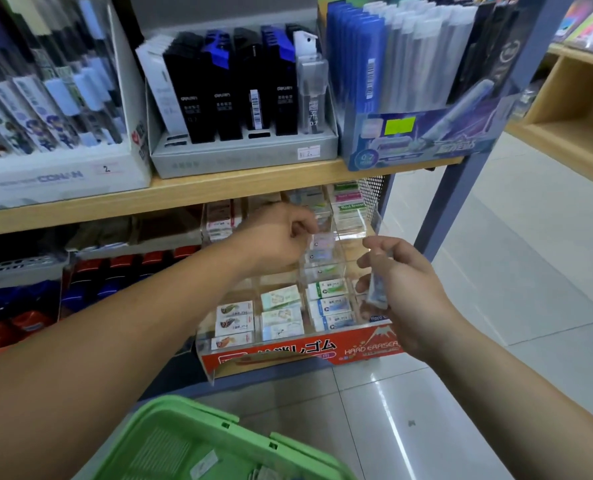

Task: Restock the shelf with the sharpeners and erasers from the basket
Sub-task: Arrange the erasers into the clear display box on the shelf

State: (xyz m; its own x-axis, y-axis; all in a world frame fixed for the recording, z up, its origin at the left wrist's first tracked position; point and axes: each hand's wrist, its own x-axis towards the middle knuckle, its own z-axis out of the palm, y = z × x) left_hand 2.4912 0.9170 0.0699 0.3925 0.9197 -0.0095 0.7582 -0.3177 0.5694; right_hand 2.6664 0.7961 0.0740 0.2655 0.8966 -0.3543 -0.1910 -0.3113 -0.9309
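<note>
Shelving [219,188] ahead, tiles [496,271] underfoot. Restocking midway: reaching left hand [277,237] over rear slots of case [288,355], fingers curled (cannot tell if pinching anything); gripping erasers [376,292] in right hand [406,289] beside front row, basket [184,410] below. Next probably needing matching to a like-labelled slot. Reading "HARD ERASER", "CONAN", "0.7".

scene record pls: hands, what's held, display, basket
left hand: over the back compartments of the display, fingers curled; can't tell if it holds anything
right hand: grips a few small erasers
eraser display: clear tray with dividers on the lower shelf, compartments partly filled
basket: green, below the hands, near the camera
</note>
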